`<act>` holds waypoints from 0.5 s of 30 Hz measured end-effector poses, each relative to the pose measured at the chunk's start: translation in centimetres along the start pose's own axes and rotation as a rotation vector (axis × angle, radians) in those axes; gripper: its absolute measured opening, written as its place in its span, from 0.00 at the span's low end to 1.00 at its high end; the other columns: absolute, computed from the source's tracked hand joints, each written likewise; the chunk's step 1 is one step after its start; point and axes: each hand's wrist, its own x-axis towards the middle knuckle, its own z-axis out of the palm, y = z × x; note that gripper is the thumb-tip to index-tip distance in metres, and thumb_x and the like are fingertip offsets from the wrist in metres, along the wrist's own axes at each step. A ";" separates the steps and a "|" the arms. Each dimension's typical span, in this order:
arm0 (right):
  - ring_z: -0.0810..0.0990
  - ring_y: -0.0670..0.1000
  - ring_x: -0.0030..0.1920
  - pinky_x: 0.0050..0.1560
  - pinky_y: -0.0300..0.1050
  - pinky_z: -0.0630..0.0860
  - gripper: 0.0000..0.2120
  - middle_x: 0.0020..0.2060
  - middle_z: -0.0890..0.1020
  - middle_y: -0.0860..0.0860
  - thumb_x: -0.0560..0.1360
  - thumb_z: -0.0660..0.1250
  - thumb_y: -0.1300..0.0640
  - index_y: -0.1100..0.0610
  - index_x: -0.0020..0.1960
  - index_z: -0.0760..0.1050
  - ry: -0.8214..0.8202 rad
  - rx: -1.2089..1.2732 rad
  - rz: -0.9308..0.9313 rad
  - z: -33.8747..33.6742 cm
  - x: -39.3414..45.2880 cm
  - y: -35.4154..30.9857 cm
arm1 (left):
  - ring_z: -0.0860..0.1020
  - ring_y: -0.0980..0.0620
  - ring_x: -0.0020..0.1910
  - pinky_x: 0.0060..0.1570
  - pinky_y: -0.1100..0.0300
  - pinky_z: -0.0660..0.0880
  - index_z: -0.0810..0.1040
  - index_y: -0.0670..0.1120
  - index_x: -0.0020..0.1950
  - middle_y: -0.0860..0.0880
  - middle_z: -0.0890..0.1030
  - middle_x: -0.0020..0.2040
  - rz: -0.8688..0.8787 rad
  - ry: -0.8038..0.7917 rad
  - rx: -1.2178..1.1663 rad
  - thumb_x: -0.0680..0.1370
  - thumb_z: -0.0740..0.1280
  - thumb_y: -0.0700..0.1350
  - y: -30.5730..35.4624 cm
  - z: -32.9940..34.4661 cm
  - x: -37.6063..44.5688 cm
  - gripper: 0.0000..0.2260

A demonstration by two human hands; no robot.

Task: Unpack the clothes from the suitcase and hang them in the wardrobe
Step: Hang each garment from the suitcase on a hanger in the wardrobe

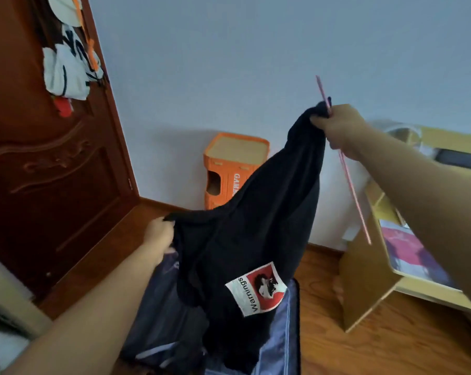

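Note:
A black T-shirt (250,226) with a red and white printed patch hangs in the air above the open suitcase (291,334), which has a bluish lining. My right hand (340,125) is raised at upper right, gripping one end of the shirt together with a thin pink hanger (353,190). My left hand (159,234) holds the shirt's other end lower at centre left. White clothes on orange hangers (69,66) hang on the dark brown wooden wardrobe door (52,171) at the upper left.
An orange folding stool (231,169) stands against the pale wall behind the suitcase. A yellow wooden desk (369,280) with papers stands at the right on the wooden floor. A grey-white edge of furniture shows at the bottom left.

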 end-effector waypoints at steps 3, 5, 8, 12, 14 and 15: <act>0.66 0.53 0.31 0.30 0.45 0.64 0.10 0.34 0.69 0.55 0.72 0.76 0.57 0.58 0.45 0.76 -0.149 -0.139 0.144 0.4 -1.1 4.2 | 0.82 0.41 0.41 0.40 0.54 0.75 0.81 0.44 0.46 0.41 0.83 0.43 0.205 -0.152 0.111 0.80 0.64 0.41 10.2 -1.7 -3.7 0.07; 0.66 0.52 0.32 0.30 0.43 0.62 0.20 0.35 0.69 0.52 0.68 0.80 0.53 0.51 0.57 0.79 -0.286 -0.027 0.114 2.0 -2.4 3.9 | 0.83 0.43 0.43 0.42 0.54 0.76 0.83 0.41 0.50 0.42 0.84 0.43 0.317 -0.353 0.234 0.79 0.66 0.42 16.0 -1.1 -6.8 0.07; 0.70 0.45 0.32 0.29 0.35 0.64 0.25 0.35 0.73 0.44 0.71 0.78 0.54 0.43 0.66 0.75 -0.593 0.208 -0.086 5.8 -5.7 -0.1 | 0.82 0.52 0.38 0.36 0.62 0.76 0.83 0.45 0.44 0.51 0.83 0.37 0.465 -0.507 0.464 0.76 0.72 0.42 22.3 0.6 -11.0 0.02; 0.84 0.50 0.51 0.53 0.50 0.82 0.12 0.49 0.86 0.50 0.75 0.74 0.53 0.53 0.58 0.81 -0.393 0.329 -0.221 9.9 -7.4 -2.8 | 0.81 0.54 0.44 0.40 0.64 0.77 0.79 0.47 0.57 0.48 0.81 0.49 0.677 -0.375 0.234 0.76 0.73 0.40 25.0 0.1 -12.7 0.11; 0.85 0.55 0.51 0.54 0.56 0.82 0.10 0.49 0.86 0.53 0.76 0.72 0.50 0.56 0.54 0.82 -0.320 0.452 -0.127 9.5 -6.8 -3.8 | 0.79 0.60 0.54 0.49 0.68 0.75 0.70 0.58 0.70 0.52 0.75 0.61 0.747 -0.346 0.092 0.76 0.75 0.47 21.5 -2.3 -11.9 0.25; 0.85 0.56 0.50 0.50 0.57 0.80 0.11 0.49 0.86 0.54 0.76 0.72 0.50 0.56 0.52 0.82 -0.311 0.494 -0.090 8.8 -6.4 -4.4 | 0.76 0.60 0.63 0.58 0.64 0.75 0.64 0.63 0.74 0.54 0.72 0.67 0.755 -0.380 0.191 0.73 0.78 0.52 18.5 -3.2 -11.2 0.34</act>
